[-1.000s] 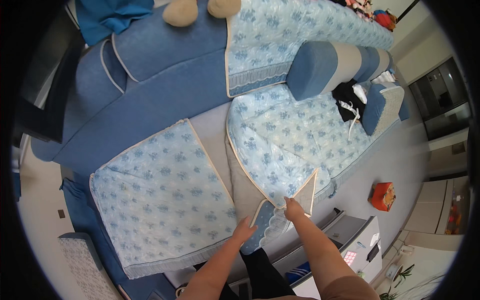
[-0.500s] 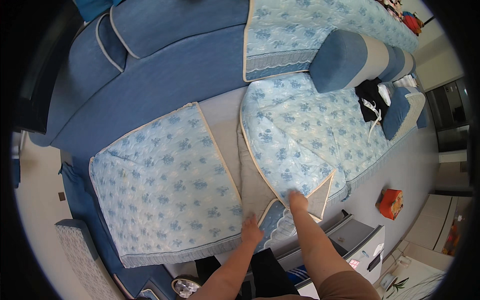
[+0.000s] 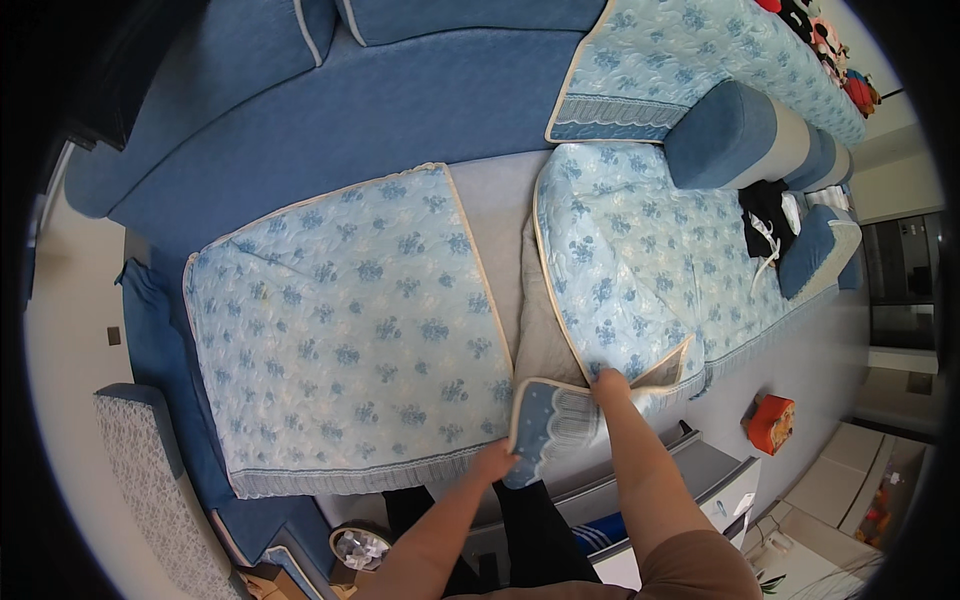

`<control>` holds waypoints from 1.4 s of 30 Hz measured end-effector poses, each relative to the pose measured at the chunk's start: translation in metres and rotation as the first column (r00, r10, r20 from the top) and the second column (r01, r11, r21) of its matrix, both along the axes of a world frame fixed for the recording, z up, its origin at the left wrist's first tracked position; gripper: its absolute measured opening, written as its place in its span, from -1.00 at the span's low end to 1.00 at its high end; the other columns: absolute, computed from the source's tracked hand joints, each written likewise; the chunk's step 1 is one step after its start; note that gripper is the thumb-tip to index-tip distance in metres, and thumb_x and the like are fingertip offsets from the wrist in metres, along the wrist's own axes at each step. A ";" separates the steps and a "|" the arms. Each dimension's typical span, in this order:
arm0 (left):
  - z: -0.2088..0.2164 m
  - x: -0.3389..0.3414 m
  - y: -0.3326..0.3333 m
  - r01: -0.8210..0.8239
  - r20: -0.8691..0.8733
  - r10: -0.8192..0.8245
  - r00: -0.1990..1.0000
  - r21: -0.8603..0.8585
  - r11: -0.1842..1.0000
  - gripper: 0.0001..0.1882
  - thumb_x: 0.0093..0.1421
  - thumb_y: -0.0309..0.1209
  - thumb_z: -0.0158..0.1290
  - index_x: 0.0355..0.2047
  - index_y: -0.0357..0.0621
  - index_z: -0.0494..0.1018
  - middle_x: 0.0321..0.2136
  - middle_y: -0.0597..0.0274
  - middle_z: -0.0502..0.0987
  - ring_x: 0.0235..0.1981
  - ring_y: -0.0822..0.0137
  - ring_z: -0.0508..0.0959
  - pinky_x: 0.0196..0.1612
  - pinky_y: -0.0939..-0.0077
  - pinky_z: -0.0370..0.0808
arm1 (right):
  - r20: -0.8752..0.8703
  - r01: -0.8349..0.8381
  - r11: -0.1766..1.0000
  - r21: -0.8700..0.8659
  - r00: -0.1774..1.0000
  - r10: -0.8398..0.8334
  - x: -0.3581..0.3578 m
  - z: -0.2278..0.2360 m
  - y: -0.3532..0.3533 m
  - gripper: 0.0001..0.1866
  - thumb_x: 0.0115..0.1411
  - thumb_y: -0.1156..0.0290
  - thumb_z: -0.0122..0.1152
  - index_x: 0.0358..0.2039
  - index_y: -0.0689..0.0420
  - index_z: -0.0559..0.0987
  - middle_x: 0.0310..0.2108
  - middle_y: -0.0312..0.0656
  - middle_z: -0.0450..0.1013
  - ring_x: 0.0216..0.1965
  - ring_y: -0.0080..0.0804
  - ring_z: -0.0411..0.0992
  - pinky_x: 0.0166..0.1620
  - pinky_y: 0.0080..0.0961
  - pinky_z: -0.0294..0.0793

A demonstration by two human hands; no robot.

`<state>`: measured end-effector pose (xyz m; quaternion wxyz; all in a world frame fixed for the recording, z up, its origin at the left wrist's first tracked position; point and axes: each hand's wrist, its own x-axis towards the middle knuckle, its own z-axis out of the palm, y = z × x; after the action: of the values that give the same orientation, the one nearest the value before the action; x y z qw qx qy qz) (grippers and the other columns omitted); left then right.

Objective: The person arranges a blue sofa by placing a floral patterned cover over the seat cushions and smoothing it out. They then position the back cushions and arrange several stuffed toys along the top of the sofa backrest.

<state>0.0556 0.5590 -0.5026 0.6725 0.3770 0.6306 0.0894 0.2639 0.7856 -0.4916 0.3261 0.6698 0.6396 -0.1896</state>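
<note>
A light blue quilted sofa cover [image 3: 620, 270] with blue flowers and a beige border lies over the right part of the sofa seat. Its near left part is folded, showing grey backing [image 3: 545, 335] and a darker blue ruffled border [image 3: 545, 420]. My right hand [image 3: 610, 387] is closed on the cover's beige edge beside the fold. Slightly blurred, my left hand [image 3: 492, 463] pinches the near corner of the ruffled border. A second matching cover [image 3: 350, 330] lies flat on the left seat, its fringe just beside my left hand.
Blue sofa backrests [image 3: 400, 95] run along the far side. A bolster [image 3: 735, 135], black clothing [image 3: 768, 215] and a cushion [image 3: 815, 255] rest at the right. A grey and white table [image 3: 700, 495] stands near my right forearm. An orange-red box [image 3: 770, 424] sits on the floor. A bin [image 3: 358, 548] stands by my legs.
The folded border has been turned over more to the left, showing more of its ruffled side. My left hand has moved down to its corner; my right hand still grips the edge. The view has shifted.
</note>
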 end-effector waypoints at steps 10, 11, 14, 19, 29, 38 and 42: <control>-0.045 -0.104 -0.087 -0.676 -0.015 0.677 0.736 -0.058 0.735 -0.75 0.11 -0.48 0.03 -0.17 -0.17 0.43 -0.23 0.21 0.49 -0.27 0.29 0.51 -0.24 0.37 0.43 | -0.684 -0.420 0.882 0.215 0.580 0.443 -0.155 0.082 -0.081 -0.68 0.14 0.11 0.10 -0.55 0.10 0.47 -0.56 -0.08 0.43 -0.43 -0.03 0.42 -0.38 -0.13 0.36; -0.050 -0.121 -0.092 -0.790 0.022 0.793 0.609 -0.071 0.609 -0.74 0.11 -0.49 0.02 -0.15 -0.15 0.42 -0.19 0.23 0.47 -0.23 0.32 0.50 -0.22 0.40 0.43 | -0.741 -0.438 0.857 0.273 0.473 0.478 -0.171 0.088 -0.094 -0.69 0.12 0.14 0.13 -0.59 0.09 0.44 -0.61 -0.13 0.40 -0.49 -0.07 0.41 -0.42 -0.14 0.34; -0.021 -0.179 -0.067 -0.859 0.002 0.859 0.512 0.004 0.512 -0.67 0.14 -0.45 0.00 -0.06 -0.16 0.39 -0.12 0.20 0.46 -0.14 0.36 0.45 -0.13 0.45 0.39 | -0.754 -0.519 0.722 0.458 0.202 0.624 -0.219 0.117 -0.135 -0.73 0.04 0.18 0.19 -0.65 0.02 0.40 -0.66 -0.26 0.31 -0.52 -0.23 0.36 -0.39 -0.27 0.33; 0.049 -0.242 0.023 -0.621 0.216 0.606 0.766 0.007 0.783 -0.39 0.20 -0.07 -0.04 0.17 -0.13 0.19 0.05 0.13 0.35 0.08 0.27 0.33 0.08 0.38 0.26 | -0.815 -0.633 0.600 0.488 -0.085 0.573 -0.255 0.149 -0.198 -0.79 0.08 0.17 0.13 -0.58 -0.02 0.45 -0.59 -0.30 0.35 -0.38 -0.27 0.39 -0.21 -0.35 0.33; 0.057 -0.147 0.123 -0.661 0.475 0.686 0.551 -0.253 0.706 -0.33 0.24 -0.11 -0.09 0.26 -0.12 -0.01 0.15 0.07 0.24 0.18 0.12 0.22 0.17 0.18 0.19 | -0.682 -0.380 0.818 0.432 0.456 0.572 -0.102 0.133 -0.172 -0.81 0.06 0.29 0.14 -0.64 0.02 0.51 -0.61 -0.23 0.42 -0.47 -0.18 0.38 -0.31 -0.23 0.31; 0.022 -0.075 0.180 -0.474 0.206 0.464 0.862 -0.001 0.881 -0.43 0.15 -0.34 0.05 0.16 -0.02 0.15 -0.05 0.13 0.38 -0.10 0.26 0.42 -0.12 0.37 0.40 | -0.077 0.185 0.898 0.398 0.983 -0.168 0.117 0.056 -0.114 -0.32 -0.03 -0.03 0.24 -0.01 0.22 0.44 -0.11 0.07 0.39 -0.13 0.01 0.37 -0.05 -0.25 0.36; 0.032 -0.033 0.199 -0.649 0.033 0.651 0.758 -0.054 0.759 -0.32 0.07 -0.44 0.15 0.14 -0.08 0.05 0.01 0.00 0.28 -0.08 0.19 0.40 -0.15 0.30 0.43 | -0.391 0.601 0.757 0.257 0.781 -0.487 0.141 -0.018 -0.127 0.00 -0.09 -0.10 0.29 0.22 0.21 0.10 0.02 0.14 0.28 0.00 0.02 0.32 0.07 -0.27 0.30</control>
<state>0.0231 0.7581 -0.4708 0.6224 0.1194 0.7070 0.3140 0.4050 0.6587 -0.5094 0.0232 0.8399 0.4796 -0.2530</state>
